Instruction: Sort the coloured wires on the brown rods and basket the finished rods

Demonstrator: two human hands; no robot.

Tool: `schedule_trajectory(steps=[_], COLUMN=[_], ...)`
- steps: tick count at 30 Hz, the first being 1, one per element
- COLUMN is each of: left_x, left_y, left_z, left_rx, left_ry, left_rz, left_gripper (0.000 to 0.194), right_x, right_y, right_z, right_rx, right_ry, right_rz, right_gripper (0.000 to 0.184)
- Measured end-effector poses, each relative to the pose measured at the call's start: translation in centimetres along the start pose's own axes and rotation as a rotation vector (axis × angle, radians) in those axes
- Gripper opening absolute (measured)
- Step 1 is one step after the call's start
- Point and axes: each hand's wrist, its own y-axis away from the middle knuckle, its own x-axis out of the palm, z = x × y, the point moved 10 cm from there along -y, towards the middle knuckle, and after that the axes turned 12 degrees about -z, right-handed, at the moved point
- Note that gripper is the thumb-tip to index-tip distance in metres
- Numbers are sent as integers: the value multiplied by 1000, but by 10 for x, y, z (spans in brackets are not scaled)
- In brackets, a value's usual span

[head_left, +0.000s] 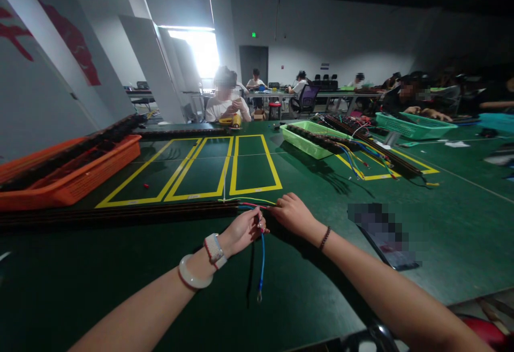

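My left hand (246,230) is closed around the coloured wires that come out of the end of a long black cable bundle (120,214). From under its fingers a blue wire (263,258) hangs down, tipped with a ring terminal (259,297). My right hand (289,212) is just to the right, with its fingers pinched at the wire ends. A yellow-green wire (252,199) and a red wire (252,204) run from the bundle toward it. What exactly lies between the right fingertips is hidden.
An orange basket (92,178) with black cable bundles stands at the left. Green baskets (307,145) and more wired bundles lie at the right, with a phone (383,237) nearer. Yellow tape rectangles (257,190) mark the green table. Other people sit beyond.
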Motion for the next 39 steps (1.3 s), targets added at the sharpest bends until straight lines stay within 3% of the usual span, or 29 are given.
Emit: schedule_trajectory(steps=[3, 5, 8, 11, 13, 18, 21, 26, 32, 39], left_x=[-1, -2, -4, -1, 1, 0, -1, 0, 6, 11], left_y=[-1, -2, -2, -2, -3, -9, -9, -4, 3, 8], left_z=[1, 2, 4, 7, 10, 10, 6, -2, 5, 5], left_rx=[-11, -35, -70, -108, -132, -102, -59, 29, 13, 58], left_ry=[23, 49, 68, 72, 86, 107, 116, 71, -231, -362], left_rz=[-10, -22, -38, 8, 41, 23, -16, -36, -10, 72], left_gripper=[24, 25, 27, 28, 27, 24, 22, 22, 31, 36], right_x=[-19, -31, -39, -40, -35, -9, -4, -8, -8, 0], right_y=[-1, 0, 6, 10, 8, 6, 7, 5, 4, 4], right_z=[2, 12, 37, 52, 51, 30, 26, 11, -8, 3], right_rx=[-23, -117, -310, -366, -268, 136, 224, 354, 415, 235], right_ry=[-24, -80, -201, -304, -323, -229, -239, -337, -378, -342], right_rz=[-135, -196, -188, -158, -132, 44, 106, 99, 90, 207], right_gripper=[23, 28, 36, 38, 34, 26, 27, 30, 29, 25])
